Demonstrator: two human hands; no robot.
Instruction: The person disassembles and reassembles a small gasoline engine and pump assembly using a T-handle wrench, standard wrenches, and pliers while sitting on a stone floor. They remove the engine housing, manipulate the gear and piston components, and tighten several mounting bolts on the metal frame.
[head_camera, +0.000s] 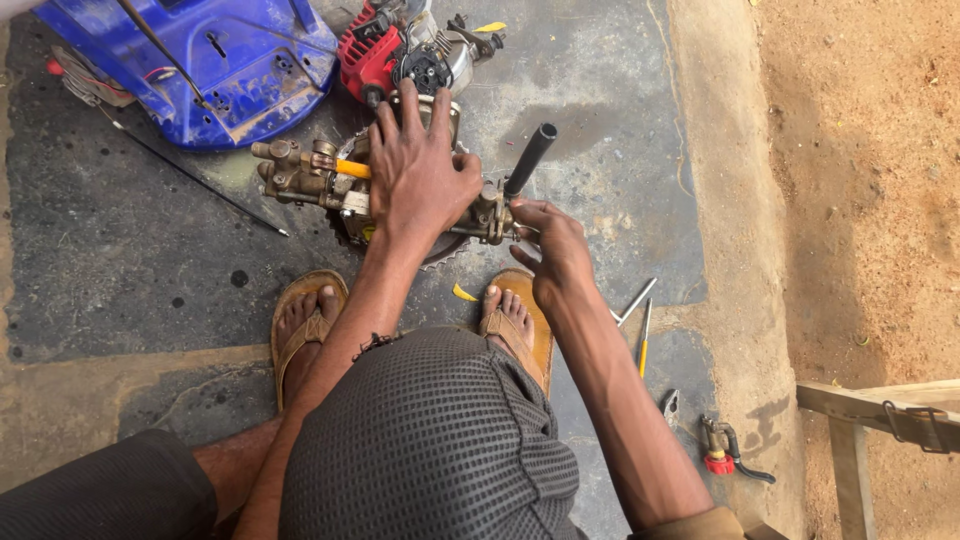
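Lying at upper left of the frame: blue plastic housing (215, 70), thin black rod (200, 180) slanting down across the dark concrete floor (120, 260). Beside it toward upper centre, red small engine (400, 50), just above the work. At centre, brass pump assembly (310, 178) resting on the floor, long axis running left to right across the frame, toothed disc edge showing beneath it. Pressed flat on top of the pump's middle, left hand (420, 170), fingers spread wide and pointing up the frame, palm bearing down rather than wrapped around anything. Below, two sandalled feet (310, 320) planted just under the pump. At right of centre, right hand (550, 245) pinched narrowly on a small brass fitting (492, 215) at the pump's right end, fingertips touching it; exact thing between the fingertips too small to tell. Rising up and right from that fitting, black-handled lever (530, 158), just beside the right hand, so nearer to it than to the left. Farther right and lower, loose hand tools (640, 320) on the floor, then a red-capped brass part (716, 450), then sandy ground (860, 150) along the right edge.
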